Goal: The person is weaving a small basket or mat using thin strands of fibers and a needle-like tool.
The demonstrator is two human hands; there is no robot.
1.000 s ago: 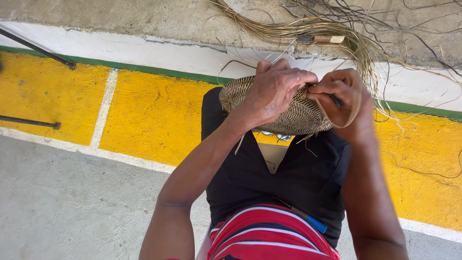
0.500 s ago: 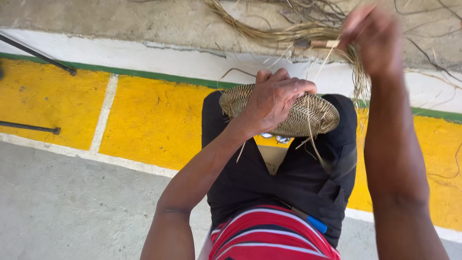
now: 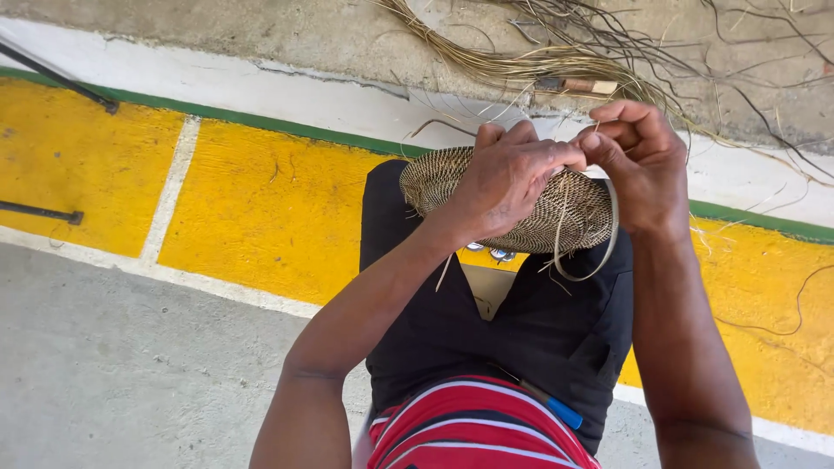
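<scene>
The round, flat woven disc of tan and dark straw fibre [image 3: 556, 208] rests on my knees, over my black trousers [image 3: 521, 339]. All positions below are given relative to this disc.

My left hand [image 3: 508, 178] lies on top of the disc, covering its middle and left part. The fingers are curled down and closed, pressing on the weave; thumb and forefinger meet at the disc's upper right rim, where they pinch something I cannot make out.

My right hand [image 3: 638, 165] sits at the disc's upper right edge, touching my left fingertips. Its fingers are bent shut around a pale flat straw strand [image 3: 599, 252], which loops down past the disc's right rim and curls back under its lower right edge.

Beyond the disc, on the grey concrete ledge [image 3: 261, 35], lies a loose bundle of dry straw fibres [image 3: 539, 65], with a small wooden-handled tool [image 3: 582, 85] lying in it. Under the disc and to both sides runs the yellow painted floor band [image 3: 252, 208]. Nearer me than the disc is my red, white-striped shirt [image 3: 478, 430]; a blue pen-like object [image 3: 565, 412] sits just beside it.
</scene>
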